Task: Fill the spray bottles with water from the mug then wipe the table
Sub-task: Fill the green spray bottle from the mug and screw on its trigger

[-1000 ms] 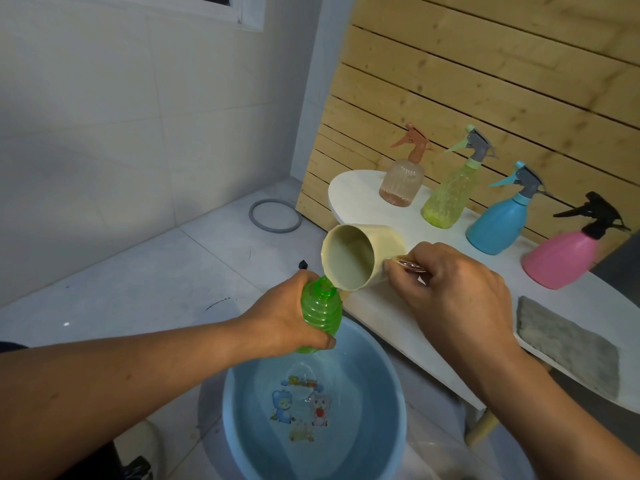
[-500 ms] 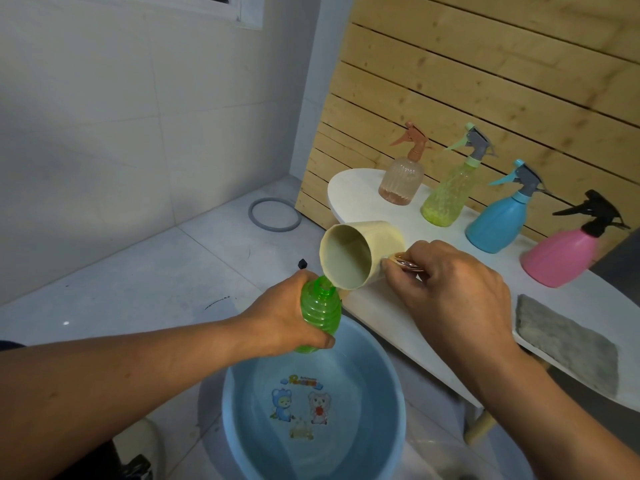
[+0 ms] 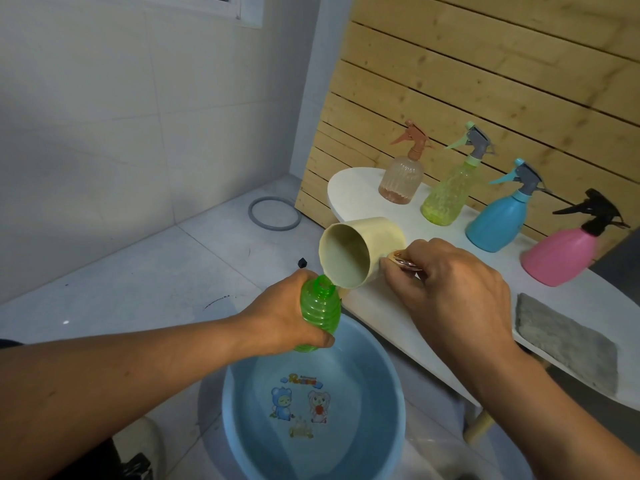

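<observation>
- I count five spray bottles: four capped ones stand in a row on the white bench [image 3: 360, 199] — a clear pinkish bottle [image 3: 401, 181], a yellow-green bottle [image 3: 446, 195], a blue bottle [image 3: 498, 220] and a pink bottle [image 3: 557, 254].
- The fifth, a ribbed green bottle [image 3: 320, 311], has no sprayer on it; my left hand [image 3: 284, 320] is wrapped around its body, holding it above the blue basin [image 3: 391, 386].
- One cream mug [image 3: 356, 252] — my right hand [image 3: 453, 299] grips its handle, tipped so the rim meets the green bottle's open neck.
- One grey cloth [image 3: 568, 344] lies flat on the bench, near its right end.
- The basin holds water over cartoon prints; one grey ring [image 3: 273, 213] lies on the floor.
</observation>
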